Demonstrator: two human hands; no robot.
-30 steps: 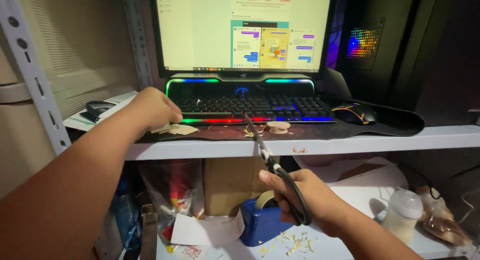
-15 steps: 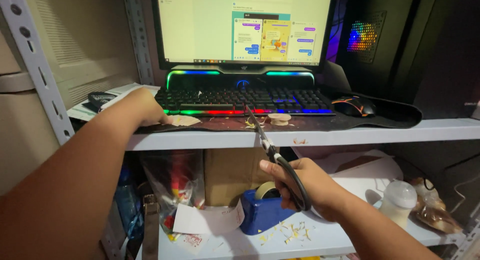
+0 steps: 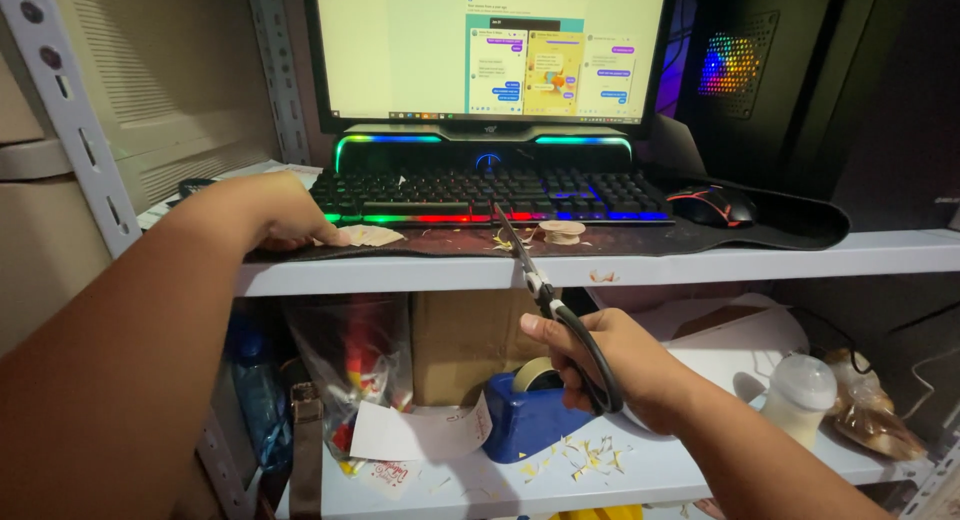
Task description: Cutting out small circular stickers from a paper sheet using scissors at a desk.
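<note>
My right hand (image 3: 612, 365) grips black-handled scissors (image 3: 545, 290) with the blades pointing up towards the upper shelf's front edge. My left hand (image 3: 262, 212) reaches onto the dark desk mat (image 3: 780, 230), its fingers resting on a small pale paper piece (image 3: 368, 235) in front of the lit keyboard (image 3: 490, 195). A small tape roll (image 3: 562, 231) and paper scraps lie on the mat near the scissor tips.
A monitor (image 3: 490, 50) stands behind the keyboard, a mouse (image 3: 712, 206) to its right, a computer case (image 3: 800, 80) beyond. On the lower shelf (image 3: 480, 480) sit a blue tape dispenser (image 3: 530, 415), a plastic bag (image 3: 355, 380), a cardboard box (image 3: 465, 345), a white bottle (image 3: 800, 400) and paper clippings.
My head has come closer to the shelf. My left hand has settled on the paper piece. The scissors stay held in my right hand, nearly unmoved.
</note>
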